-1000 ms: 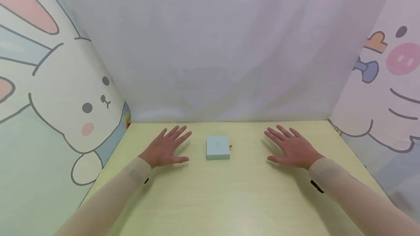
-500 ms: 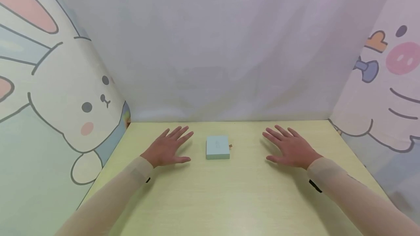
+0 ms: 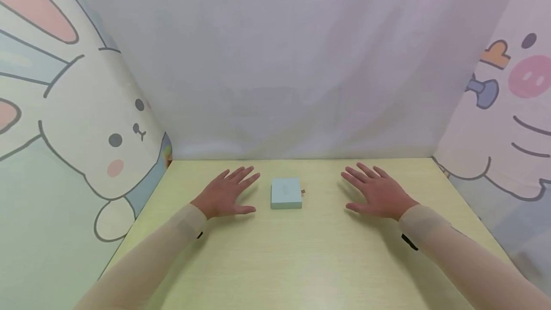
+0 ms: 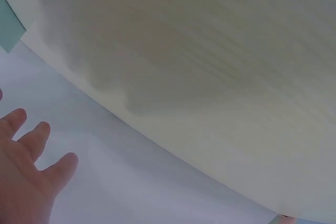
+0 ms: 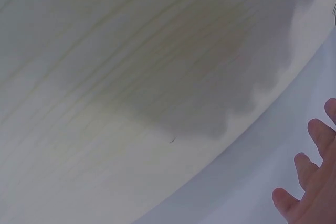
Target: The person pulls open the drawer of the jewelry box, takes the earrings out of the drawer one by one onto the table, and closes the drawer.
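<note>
A flat, light-blue box [image 3: 286, 193] lies on the table between the two hands, with a small brown tab [image 3: 303, 192] sticking out on its right side. To its left is my left hand [image 3: 225, 195], fingers spread and holding nothing. My right hand [image 3: 379, 194] is on the other side, farther from the box, also with spread fingers and nothing in it. Neither hand touches the box. In the left wrist view, a corner of the box [image 4: 9, 24] shows at the upper left edge, and the left hand's fingers [image 4: 60, 171] are apart.
Pale wood-grain table [image 3: 292, 252] stretches under both arms. A plain whitish curtain [image 3: 292, 71] stands behind its far edge. Side walls carry a cartoon rabbit [image 3: 86, 133] on the left and a pink-snouted figure [image 3: 508, 123] on the right.
Both hands have moved slightly inward toward the box, the left a little more than the right. The box stays where it was, and the fingers remain spread.
</note>
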The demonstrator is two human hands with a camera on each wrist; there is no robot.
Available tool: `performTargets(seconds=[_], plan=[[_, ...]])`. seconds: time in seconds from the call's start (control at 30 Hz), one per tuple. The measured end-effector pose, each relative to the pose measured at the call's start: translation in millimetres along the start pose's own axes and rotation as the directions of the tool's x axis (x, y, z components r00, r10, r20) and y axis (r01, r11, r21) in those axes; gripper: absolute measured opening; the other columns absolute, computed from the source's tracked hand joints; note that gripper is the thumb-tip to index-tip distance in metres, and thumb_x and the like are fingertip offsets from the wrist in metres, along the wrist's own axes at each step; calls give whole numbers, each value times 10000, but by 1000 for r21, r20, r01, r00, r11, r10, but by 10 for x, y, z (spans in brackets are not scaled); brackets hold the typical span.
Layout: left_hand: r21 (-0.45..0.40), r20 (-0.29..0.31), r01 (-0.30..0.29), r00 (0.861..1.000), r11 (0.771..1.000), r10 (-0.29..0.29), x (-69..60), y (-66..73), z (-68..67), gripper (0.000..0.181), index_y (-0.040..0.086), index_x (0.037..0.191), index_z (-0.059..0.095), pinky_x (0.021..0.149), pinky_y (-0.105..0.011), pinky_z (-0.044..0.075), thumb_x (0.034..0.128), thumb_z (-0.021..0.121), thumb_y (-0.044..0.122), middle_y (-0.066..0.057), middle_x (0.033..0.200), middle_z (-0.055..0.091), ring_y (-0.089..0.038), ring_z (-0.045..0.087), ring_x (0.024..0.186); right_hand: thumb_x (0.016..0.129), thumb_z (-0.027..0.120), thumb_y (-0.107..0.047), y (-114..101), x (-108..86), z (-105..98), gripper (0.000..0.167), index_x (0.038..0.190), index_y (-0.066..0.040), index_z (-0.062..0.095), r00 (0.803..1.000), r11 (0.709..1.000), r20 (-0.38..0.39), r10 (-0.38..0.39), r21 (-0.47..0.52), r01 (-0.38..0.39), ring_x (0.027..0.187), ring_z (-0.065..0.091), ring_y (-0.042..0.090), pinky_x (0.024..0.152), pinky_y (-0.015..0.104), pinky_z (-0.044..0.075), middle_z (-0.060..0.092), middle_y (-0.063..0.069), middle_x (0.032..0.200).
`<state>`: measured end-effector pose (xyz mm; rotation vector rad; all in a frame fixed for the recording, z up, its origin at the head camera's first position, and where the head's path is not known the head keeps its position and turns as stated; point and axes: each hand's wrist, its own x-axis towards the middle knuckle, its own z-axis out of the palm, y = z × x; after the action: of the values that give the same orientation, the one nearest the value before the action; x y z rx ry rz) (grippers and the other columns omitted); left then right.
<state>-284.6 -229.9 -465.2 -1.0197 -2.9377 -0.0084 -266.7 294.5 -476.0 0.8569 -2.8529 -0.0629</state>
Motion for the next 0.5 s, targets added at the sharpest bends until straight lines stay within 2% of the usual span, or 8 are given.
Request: performTargets(seconds=[0.33,0.5], plan=[[10,24,-26,999,1000,26,129,114,16,1045,309,1899,287,1456,-700,348,1066,657,819,-44,1981,321,-359,359,1834,1050,785,-677,-31,0,-14,937,1798,-181,514,999,1000,-42,-20,2,20,1707,520,506,1354,751,456,557,137,1843],[19,33,-39,999,999,38,218,181,52,1040,322,1903,270,1467,-696,329,1069,645,818,-37,1986,308,-360,363,1833,1056,783,-669,-28,-1,-3,946,1815,-188,489,1000,1000,-22,-8,9,8,1728,495,499,1374,746,436,532,130,1864]])
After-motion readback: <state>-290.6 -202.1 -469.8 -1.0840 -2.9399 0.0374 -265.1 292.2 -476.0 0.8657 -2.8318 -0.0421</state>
